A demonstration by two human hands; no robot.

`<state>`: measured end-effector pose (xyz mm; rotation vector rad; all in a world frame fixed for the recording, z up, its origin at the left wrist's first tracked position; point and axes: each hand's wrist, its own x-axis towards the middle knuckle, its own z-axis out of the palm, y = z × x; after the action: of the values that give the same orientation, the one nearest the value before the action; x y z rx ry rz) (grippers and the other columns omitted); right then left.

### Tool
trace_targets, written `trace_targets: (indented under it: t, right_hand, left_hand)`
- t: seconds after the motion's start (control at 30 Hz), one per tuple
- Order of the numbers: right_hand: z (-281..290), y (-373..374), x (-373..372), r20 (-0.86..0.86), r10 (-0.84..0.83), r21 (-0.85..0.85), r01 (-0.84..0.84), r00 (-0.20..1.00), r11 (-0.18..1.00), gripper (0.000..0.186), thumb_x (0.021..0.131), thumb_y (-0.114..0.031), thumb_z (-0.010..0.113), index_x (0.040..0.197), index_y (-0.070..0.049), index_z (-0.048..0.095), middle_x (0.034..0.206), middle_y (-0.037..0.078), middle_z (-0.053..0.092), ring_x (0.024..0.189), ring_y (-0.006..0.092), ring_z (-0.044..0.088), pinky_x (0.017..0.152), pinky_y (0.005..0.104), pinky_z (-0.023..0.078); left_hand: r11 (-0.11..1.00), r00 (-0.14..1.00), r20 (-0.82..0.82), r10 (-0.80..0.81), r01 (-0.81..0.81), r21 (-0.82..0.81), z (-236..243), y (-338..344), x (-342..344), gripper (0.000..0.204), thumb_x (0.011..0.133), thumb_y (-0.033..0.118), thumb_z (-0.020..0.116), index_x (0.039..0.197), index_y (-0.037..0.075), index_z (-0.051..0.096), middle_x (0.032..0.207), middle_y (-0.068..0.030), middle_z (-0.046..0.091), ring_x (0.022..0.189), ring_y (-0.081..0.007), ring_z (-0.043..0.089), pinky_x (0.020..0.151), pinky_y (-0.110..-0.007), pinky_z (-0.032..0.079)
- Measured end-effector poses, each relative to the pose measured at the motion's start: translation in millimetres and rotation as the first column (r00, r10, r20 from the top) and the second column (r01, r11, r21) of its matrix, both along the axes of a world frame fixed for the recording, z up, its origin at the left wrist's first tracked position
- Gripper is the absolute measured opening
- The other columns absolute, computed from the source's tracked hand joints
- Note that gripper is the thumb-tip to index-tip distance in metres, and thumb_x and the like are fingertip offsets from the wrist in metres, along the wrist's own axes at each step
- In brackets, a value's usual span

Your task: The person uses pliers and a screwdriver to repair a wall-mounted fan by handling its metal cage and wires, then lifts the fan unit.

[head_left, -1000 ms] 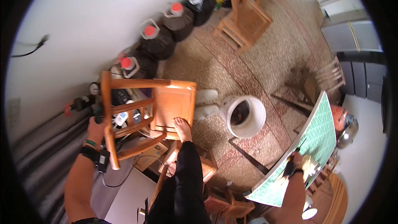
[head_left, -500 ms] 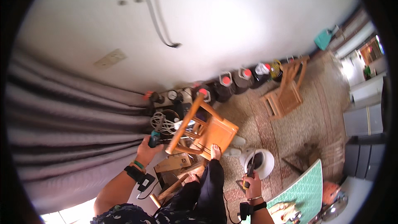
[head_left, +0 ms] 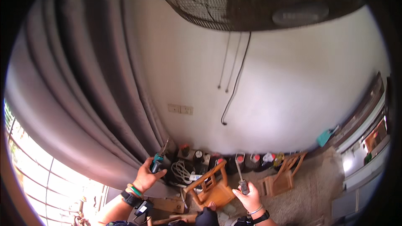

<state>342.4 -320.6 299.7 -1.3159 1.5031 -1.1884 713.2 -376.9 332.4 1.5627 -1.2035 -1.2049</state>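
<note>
A wall fan [head_left: 251, 0] with a dark round grille fills the top of the view, close overhead. My left hand [head_left: 144, 176], low left beside the curtain, is closed on a teal-and-black handled tool that looks like pliers [head_left: 158, 160], its metal tip pointing up. At the lower right, my right hand [head_left: 250, 197] grips a screwdriver [head_left: 240, 176] by its dark handle, shaft upward. Both tools are apart from the fan. One of my feet [head_left: 212, 205] rests on the seat of a wooden chair [head_left: 214, 192] between my hands.
Grey curtains [head_left: 83, 100] hang at the left beside a barred window [head_left: 37, 175]. A black cord [head_left: 238, 83] and two thin pull cords run down the white wall near a socket plate [head_left: 180, 109]. Jugs [head_left: 252, 161], coiled cable [head_left: 181, 171] and another wooden chair [head_left: 279, 182] stand along the wall.
My view has tilted up, so the fan now shows and the floor things sit lower. Both hands are raised, each still holding its tool; the white bucket is out of view.
</note>
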Motion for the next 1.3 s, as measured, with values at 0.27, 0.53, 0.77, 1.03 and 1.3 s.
trace_targets:
  t: [0.27,0.53,0.77,1.03,1.3]
  right_hand:
    - [191,-67,-9,-0.491,-0.032,-0.482,-0.241,0.87,0.842,0.024,0.07,-0.008,0.076,0.083,0.001,0.058,0.07,0.01,0.059,0.06,0.0204,0.058,0.057,0.0314,0.047]
    - [388,-54,8,-0.562,-0.236,-0.751,-0.369,0.793,0.548,0.022,0.074,0.001,0.071,0.089,0.0,0.055,0.075,0.005,0.055,0.066,0.0125,0.054,0.058,0.0245,0.043]
    - [487,-20,85,-0.687,-0.209,-0.683,-0.519,0.696,0.514,0.031,0.078,0.0,0.072,0.106,0.001,0.058,0.083,-0.001,0.056,0.073,0.0053,0.052,0.066,0.02,0.045]
    - [511,-34,148,-0.891,-0.072,-0.397,-0.696,0.447,0.598,0.027,0.075,-0.004,0.072,0.1,0.002,0.063,0.078,0.002,0.059,0.07,0.0075,0.053,0.066,0.0239,0.046]
    - [510,-58,157,-0.873,0.123,-0.334,-0.762,0.472,0.555,0.026,0.08,-0.015,0.073,0.097,0.003,0.064,0.077,0.002,0.064,0.069,0.0069,0.058,0.064,0.0229,0.049]
  left_hand:
    - [0.866,0.959,0.27,0.083,0.064,-0.496,137,-16,28,0.055,0.079,0.019,0.072,0.123,0.003,0.045,0.097,-0.0136,0.062,0.091,-0.0234,0.059,0.083,-0.034,0.047]
    - [0.693,0.949,0.171,0.265,-0.064,-0.718,263,-32,22,0.056,0.076,0.017,0.073,0.122,0.001,0.045,0.101,-0.0109,0.055,0.095,-0.0175,0.05,0.089,-0.031,0.042]
    - [0.621,0.922,0.222,0.316,-0.024,-0.783,296,-30,19,0.059,0.071,0.025,0.079,0.116,0.002,0.048,0.104,-0.0158,0.062,0.097,-0.0264,0.06,0.088,-0.035,0.045]
    - [0.583,0.905,0.254,0.34,0.009,-0.812,309,-36,-5,0.067,0.065,0.033,0.084,0.11,0.002,0.046,0.097,-0.016,0.062,0.091,-0.0269,0.061,0.082,-0.036,0.047]
    - [0.415,0.9,0.294,0.323,0.145,-0.898,310,-39,-16,0.075,0.061,0.046,0.085,0.108,0.0,0.048,0.102,-0.0223,0.059,0.093,-0.0382,0.06,0.079,-0.044,0.049]
